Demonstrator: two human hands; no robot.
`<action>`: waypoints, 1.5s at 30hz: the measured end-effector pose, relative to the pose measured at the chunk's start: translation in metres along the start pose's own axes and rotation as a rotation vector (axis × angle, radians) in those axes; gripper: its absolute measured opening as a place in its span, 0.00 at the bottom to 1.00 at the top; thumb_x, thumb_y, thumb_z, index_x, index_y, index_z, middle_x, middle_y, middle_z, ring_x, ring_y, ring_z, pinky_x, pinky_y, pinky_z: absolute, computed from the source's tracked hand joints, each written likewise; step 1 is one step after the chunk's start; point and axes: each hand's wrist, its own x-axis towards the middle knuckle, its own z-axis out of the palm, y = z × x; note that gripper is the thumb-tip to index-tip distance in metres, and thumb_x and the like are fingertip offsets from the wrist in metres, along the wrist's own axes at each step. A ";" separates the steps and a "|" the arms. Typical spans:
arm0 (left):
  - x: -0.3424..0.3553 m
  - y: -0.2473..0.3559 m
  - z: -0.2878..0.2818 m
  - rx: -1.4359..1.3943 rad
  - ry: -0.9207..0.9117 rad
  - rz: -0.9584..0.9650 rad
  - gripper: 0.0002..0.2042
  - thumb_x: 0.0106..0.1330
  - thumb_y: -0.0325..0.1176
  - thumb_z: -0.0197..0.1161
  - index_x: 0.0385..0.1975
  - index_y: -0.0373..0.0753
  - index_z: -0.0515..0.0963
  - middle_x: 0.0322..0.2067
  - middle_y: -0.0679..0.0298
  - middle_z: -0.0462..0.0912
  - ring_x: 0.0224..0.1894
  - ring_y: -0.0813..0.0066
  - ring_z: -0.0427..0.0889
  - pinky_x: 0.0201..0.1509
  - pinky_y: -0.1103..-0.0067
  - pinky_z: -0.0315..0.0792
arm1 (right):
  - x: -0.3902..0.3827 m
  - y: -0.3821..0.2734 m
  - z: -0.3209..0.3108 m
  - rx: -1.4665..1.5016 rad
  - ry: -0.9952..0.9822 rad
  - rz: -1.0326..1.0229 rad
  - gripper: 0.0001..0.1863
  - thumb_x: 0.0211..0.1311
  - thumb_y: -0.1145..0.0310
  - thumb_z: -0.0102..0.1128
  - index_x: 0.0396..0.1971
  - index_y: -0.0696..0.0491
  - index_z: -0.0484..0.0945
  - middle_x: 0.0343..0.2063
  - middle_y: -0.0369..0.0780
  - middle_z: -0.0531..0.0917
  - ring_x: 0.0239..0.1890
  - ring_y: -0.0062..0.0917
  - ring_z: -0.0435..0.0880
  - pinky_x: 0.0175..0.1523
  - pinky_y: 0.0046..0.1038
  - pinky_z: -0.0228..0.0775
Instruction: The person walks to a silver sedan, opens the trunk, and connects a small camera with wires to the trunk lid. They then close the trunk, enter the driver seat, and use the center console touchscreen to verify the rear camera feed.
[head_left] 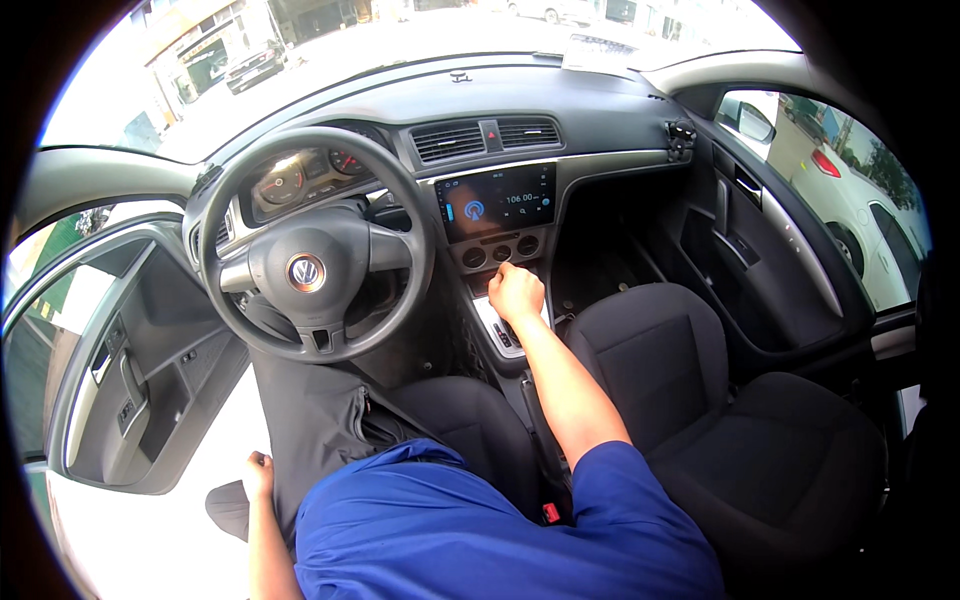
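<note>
Right hand (517,292) sits over gear console (497,328), grip hidden; left hand (259,476) beside dark trousers (312,425), can't tell grip.

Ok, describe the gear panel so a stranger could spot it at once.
From the dashboard, find the screen, then drop past the round knobs. The gear panel lies below them, partly hidden by the right hand. Its silver surface sets it apart from the dark seats.

Bright daylight comes through the windshield (400,35) onto a dark dashboard (610,105), with buildings (205,62) and a dark car (252,68) outside. The left door (165,340) stands open over pale ground (120,530). A white car (870,225) shows beyond the right door (775,265).
</note>
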 end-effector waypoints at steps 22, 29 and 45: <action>0.006 -0.014 0.007 -0.016 0.034 0.023 0.10 0.68 0.33 0.66 0.31 0.30 0.84 0.30 0.44 0.88 0.35 0.46 0.90 0.44 0.59 0.82 | 0.001 -0.003 0.000 -0.002 -0.011 0.011 0.12 0.65 0.62 0.61 0.37 0.51 0.90 0.37 0.49 0.92 0.45 0.46 0.92 0.54 0.45 0.83; 0.004 -0.010 0.007 -0.011 0.022 0.005 0.10 0.68 0.33 0.66 0.32 0.30 0.84 0.31 0.44 0.89 0.35 0.46 0.90 0.45 0.59 0.82 | 0.001 -0.001 0.001 -0.001 0.016 0.003 0.12 0.64 0.62 0.61 0.37 0.51 0.90 0.36 0.49 0.92 0.43 0.47 0.92 0.53 0.46 0.84; 0.005 -0.012 0.007 0.002 0.027 0.024 0.09 0.68 0.32 0.67 0.32 0.31 0.84 0.30 0.45 0.88 0.35 0.47 0.90 0.44 0.60 0.81 | 0.000 0.000 0.002 0.013 0.046 -0.015 0.12 0.64 0.63 0.61 0.36 0.52 0.90 0.35 0.50 0.91 0.41 0.48 0.92 0.51 0.48 0.84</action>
